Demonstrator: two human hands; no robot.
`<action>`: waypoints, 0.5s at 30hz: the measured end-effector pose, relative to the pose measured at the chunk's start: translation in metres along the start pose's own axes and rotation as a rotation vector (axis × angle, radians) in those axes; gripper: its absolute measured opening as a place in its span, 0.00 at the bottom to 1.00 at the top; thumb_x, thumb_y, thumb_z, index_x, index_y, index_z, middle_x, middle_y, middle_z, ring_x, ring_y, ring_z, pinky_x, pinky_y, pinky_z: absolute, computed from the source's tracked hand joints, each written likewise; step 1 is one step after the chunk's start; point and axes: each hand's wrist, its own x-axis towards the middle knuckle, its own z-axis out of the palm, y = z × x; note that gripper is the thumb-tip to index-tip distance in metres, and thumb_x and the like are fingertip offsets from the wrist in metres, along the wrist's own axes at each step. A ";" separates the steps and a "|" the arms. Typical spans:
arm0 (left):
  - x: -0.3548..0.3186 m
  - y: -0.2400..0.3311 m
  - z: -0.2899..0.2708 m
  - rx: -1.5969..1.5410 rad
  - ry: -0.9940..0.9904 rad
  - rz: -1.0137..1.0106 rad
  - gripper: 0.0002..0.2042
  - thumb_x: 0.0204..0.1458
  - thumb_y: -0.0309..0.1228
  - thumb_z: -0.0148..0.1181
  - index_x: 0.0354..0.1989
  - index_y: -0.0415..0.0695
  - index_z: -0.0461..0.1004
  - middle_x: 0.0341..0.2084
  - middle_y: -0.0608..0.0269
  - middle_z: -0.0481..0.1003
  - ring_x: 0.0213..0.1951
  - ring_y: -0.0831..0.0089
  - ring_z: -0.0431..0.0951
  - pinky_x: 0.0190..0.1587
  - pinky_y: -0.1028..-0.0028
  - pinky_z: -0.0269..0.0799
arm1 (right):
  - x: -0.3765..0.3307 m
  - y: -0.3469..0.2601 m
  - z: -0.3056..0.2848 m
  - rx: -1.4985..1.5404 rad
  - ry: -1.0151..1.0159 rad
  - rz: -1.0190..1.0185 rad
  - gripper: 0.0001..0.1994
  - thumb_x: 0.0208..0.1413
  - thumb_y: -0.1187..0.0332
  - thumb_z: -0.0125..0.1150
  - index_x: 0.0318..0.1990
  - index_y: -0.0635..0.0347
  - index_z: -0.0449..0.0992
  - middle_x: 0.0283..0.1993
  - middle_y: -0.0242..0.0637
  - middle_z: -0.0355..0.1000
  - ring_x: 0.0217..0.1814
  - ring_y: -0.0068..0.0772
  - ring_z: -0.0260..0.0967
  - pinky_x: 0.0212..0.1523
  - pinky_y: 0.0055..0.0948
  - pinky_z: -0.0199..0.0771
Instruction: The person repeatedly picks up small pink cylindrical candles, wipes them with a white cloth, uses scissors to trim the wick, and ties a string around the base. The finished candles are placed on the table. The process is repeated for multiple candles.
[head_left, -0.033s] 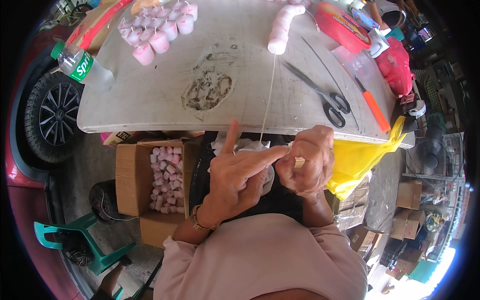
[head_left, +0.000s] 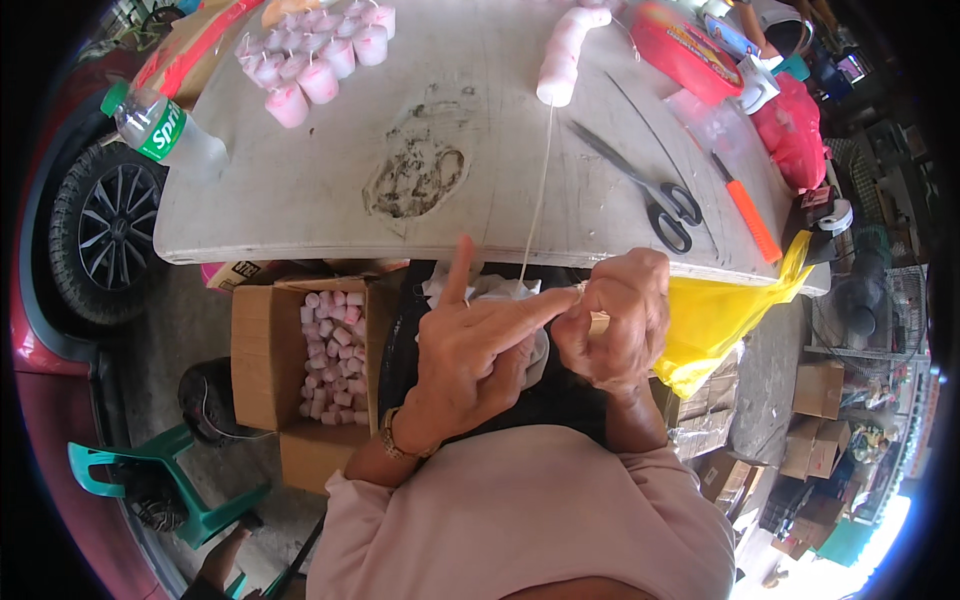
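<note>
White string (head_left: 538, 190) is stretched from strung pink-and-white pieces (head_left: 559, 72) on the surface (head_left: 290, 205) past its near edge; whether it is pinched in the curled grip of the left hand (head_left: 465, 355) or right hand (head_left: 632, 312) cannot be told. By a hard tug, the pieces could be dragged off the surface.

Ahead of left hand (head_left: 468, 350): off-white plastic table (head_left: 275, 190), blackish mottled patch (head_left: 415, 180). Ahead, between both hands: thin whitish string (head_left: 541, 185); pink-and-white marbled cylinder row (head_left: 562, 65). Ahead of right hand (head_left: 615, 318): black-handled, grey-bladed metal scissors (head_left: 648, 183). Right of it: yellow plastic bag (head_left: 715, 325). Left of left hand: brown cardboard box (head_left: 262, 345).
</note>
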 end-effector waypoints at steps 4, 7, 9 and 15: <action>-0.001 0.000 -0.002 0.116 -0.067 -0.005 0.16 0.50 0.16 0.54 0.46 0.44 0.80 0.22 0.64 0.79 0.21 0.73 0.76 0.70 0.47 0.44 | -0.002 0.005 0.002 -0.060 0.007 -0.027 0.14 0.34 0.79 0.59 0.32 0.57 0.68 0.32 0.33 0.66 0.30 0.37 0.65 0.34 0.34 0.60; 0.001 0.000 0.006 0.103 0.041 0.009 0.15 0.49 0.16 0.56 0.43 0.43 0.80 0.22 0.63 0.79 0.21 0.71 0.77 0.70 0.47 0.44 | -0.002 0.008 0.000 -0.041 0.004 -0.031 0.14 0.34 0.80 0.58 0.32 0.57 0.68 0.32 0.33 0.67 0.30 0.37 0.65 0.34 0.33 0.60; 0.003 -0.002 0.010 0.066 0.095 0.005 0.13 0.48 0.17 0.57 0.41 0.43 0.80 0.22 0.63 0.78 0.21 0.69 0.77 0.70 0.47 0.44 | -0.003 0.010 0.000 0.013 0.019 -0.013 0.15 0.33 0.80 0.58 0.32 0.57 0.68 0.32 0.33 0.67 0.31 0.37 0.65 0.34 0.33 0.61; 0.001 -0.006 0.008 0.044 0.091 -0.023 0.08 0.48 0.17 0.59 0.36 0.42 0.79 0.23 0.63 0.79 0.22 0.69 0.79 0.70 0.47 0.42 | -0.006 0.008 -0.003 0.194 -0.046 0.136 0.15 0.34 0.81 0.59 0.34 0.58 0.68 0.33 0.36 0.69 0.32 0.37 0.66 0.36 0.33 0.65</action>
